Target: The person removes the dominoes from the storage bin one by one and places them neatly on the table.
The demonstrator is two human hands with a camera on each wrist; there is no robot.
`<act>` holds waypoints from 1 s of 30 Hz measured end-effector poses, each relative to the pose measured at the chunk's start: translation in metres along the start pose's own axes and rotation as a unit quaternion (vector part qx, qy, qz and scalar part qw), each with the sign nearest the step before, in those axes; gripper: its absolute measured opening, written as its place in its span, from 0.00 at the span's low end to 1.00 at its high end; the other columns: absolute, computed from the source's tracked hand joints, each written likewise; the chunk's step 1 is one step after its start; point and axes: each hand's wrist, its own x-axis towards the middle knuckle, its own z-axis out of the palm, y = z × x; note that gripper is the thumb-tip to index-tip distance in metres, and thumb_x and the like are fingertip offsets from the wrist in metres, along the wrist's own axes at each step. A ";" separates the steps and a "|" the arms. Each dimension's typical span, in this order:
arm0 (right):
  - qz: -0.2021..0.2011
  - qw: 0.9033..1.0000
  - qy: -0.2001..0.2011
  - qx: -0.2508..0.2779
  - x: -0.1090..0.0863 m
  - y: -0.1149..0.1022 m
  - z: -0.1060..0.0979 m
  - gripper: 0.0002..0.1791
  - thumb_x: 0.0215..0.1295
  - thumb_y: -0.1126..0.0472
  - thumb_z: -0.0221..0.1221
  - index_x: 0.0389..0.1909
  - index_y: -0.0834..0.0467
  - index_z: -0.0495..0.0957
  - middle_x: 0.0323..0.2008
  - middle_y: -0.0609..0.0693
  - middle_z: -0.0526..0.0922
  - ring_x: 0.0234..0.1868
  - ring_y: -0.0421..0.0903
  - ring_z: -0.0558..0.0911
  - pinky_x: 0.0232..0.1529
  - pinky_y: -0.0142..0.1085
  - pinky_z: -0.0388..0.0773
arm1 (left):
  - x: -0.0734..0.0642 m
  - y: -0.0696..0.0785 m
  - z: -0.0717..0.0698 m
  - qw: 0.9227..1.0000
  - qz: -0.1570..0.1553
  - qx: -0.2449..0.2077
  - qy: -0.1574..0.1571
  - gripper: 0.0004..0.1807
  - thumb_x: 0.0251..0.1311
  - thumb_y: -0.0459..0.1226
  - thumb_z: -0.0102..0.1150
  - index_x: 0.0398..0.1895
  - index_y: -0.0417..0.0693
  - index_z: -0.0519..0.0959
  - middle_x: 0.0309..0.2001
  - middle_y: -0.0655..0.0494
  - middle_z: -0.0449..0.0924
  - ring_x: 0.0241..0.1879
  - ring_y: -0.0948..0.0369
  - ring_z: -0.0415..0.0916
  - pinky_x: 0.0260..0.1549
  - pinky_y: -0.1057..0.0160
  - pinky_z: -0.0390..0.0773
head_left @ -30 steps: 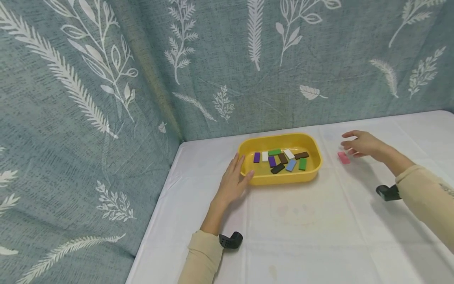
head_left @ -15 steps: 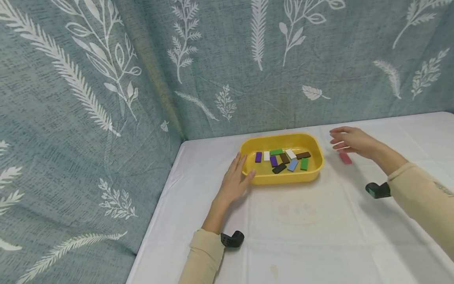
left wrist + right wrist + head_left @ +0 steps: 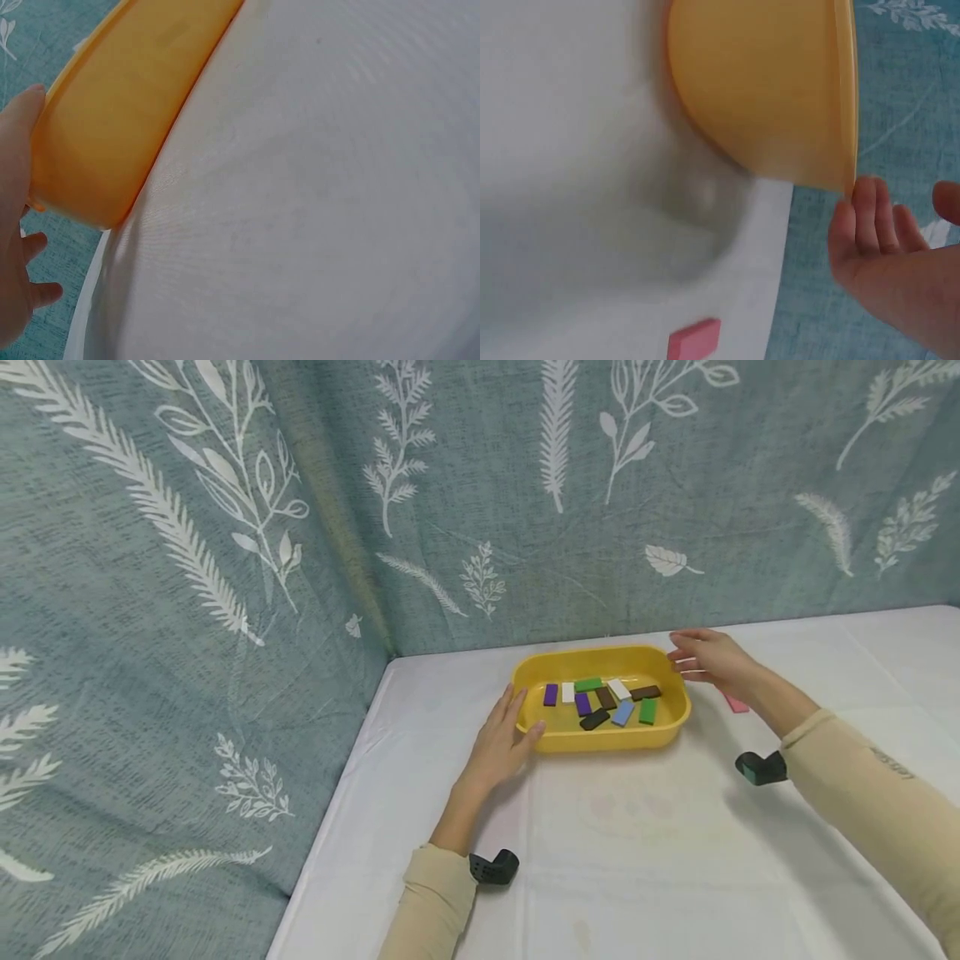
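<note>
A yellow tray (image 3: 600, 742) with a raised wall holds several small flat rectangular blocks, among them a blue block (image 3: 622, 713), a black block (image 3: 595, 719) and a purple block (image 3: 551, 695). My left hand (image 3: 495, 750) rests against the tray's left end, fingers extended along the side and thumb at the front rim. At the right end is my right hand (image 3: 716, 662), its loosely bent fingertips right at the rim in the right wrist view. Nothing shows in its grasp. A pink block (image 3: 694, 340) lies on the cloth outside the tray, partly hidden by the right arm in the head view.
White cloth (image 3: 637, 860) covers the table. A blue-green leaf-patterned curtain (image 3: 480, 502) hangs behind it and along the left. Each wrist wears a black camera, one being the left camera (image 3: 495, 867).
My right hand has moved left from beside the pink block to the tray's right rim. The left hand stays at the tray's left end, and the pink block remains on the cloth.
</note>
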 end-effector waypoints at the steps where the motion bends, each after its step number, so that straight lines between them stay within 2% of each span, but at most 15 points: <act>1: -0.001 1.000 0.004 -0.005 0.000 -0.001 0.002 0.37 0.76 0.47 0.40 0.73 0.67 0.41 0.66 0.70 0.59 0.64 0.62 0.63 0.65 0.46 0.60 | 0.000 0.000 0.000 1.000 0.000 0.001 -0.002 0.40 0.70 0.59 0.37 0.75 0.45 0.50 0.75 0.46 0.40 0.72 0.46 0.43 0.65 0.42 0.50; 6: -0.023 0.999 0.026 0.004 0.004 -0.005 0.010 0.36 0.76 0.47 0.39 0.73 0.68 0.44 0.65 0.70 0.61 0.63 0.61 0.65 0.64 0.47 0.61 | -0.001 0.000 0.000 1.000 0.003 0.001 0.000 0.39 0.70 0.58 0.38 0.75 0.44 0.50 0.75 0.45 0.41 0.72 0.47 0.43 0.65 0.43 0.51; 10: -0.029 0.999 0.034 0.023 0.007 -0.009 0.019 0.35 0.76 0.47 0.40 0.72 0.67 0.48 0.64 0.68 0.63 0.59 0.57 0.69 0.60 0.41 0.68 | -0.001 0.000 -0.001 1.000 0.005 -0.002 0.001 0.40 0.69 0.59 0.37 0.75 0.44 0.50 0.75 0.46 0.40 0.72 0.47 0.43 0.65 0.43 0.51; 15: -0.021 0.998 -0.006 0.053 0.009 -0.014 0.033 0.35 0.76 0.49 0.41 0.73 0.66 0.47 0.65 0.68 0.61 0.61 0.58 0.68 0.55 0.35 0.72 | -0.002 -0.001 0.000 1.000 0.003 -0.006 -0.001 0.43 0.67 0.63 0.34 0.75 0.45 0.50 0.75 0.47 0.40 0.72 0.47 0.43 0.65 0.43 0.51; 22: -0.006 0.995 -0.061 0.074 0.020 -0.017 0.058 0.34 0.76 0.50 0.43 0.72 0.67 0.47 0.67 0.68 0.59 0.65 0.61 0.63 0.62 0.45 0.64 | -0.002 -0.001 -0.001 1.000 -0.007 -0.004 -0.003 0.39 0.69 0.58 0.40 0.75 0.45 0.50 0.75 0.47 0.40 0.72 0.49 0.43 0.65 0.45 0.51; 26: 0.000 0.991 -0.082 0.102 0.024 -0.017 0.070 0.34 0.76 0.52 0.43 0.73 0.66 0.46 0.67 0.69 0.57 0.66 0.61 0.62 0.63 0.46 0.62 | -0.001 0.000 -0.001 1.000 -0.006 -0.001 -0.008 0.38 0.70 0.55 0.42 0.75 0.44 0.50 0.75 0.46 0.40 0.72 0.48 0.43 0.66 0.46 0.50; 30: 0.002 0.990 -0.092 0.108 0.028 -0.017 0.081 0.34 0.76 0.52 0.42 0.73 0.66 0.45 0.68 0.69 0.57 0.66 0.61 0.62 0.64 0.46 0.62 | 0.000 0.001 -0.001 1.000 -0.006 0.001 -0.009 0.37 0.70 0.54 0.42 0.75 0.44 0.50 0.75 0.46 0.39 0.72 0.48 0.42 0.66 0.46 0.50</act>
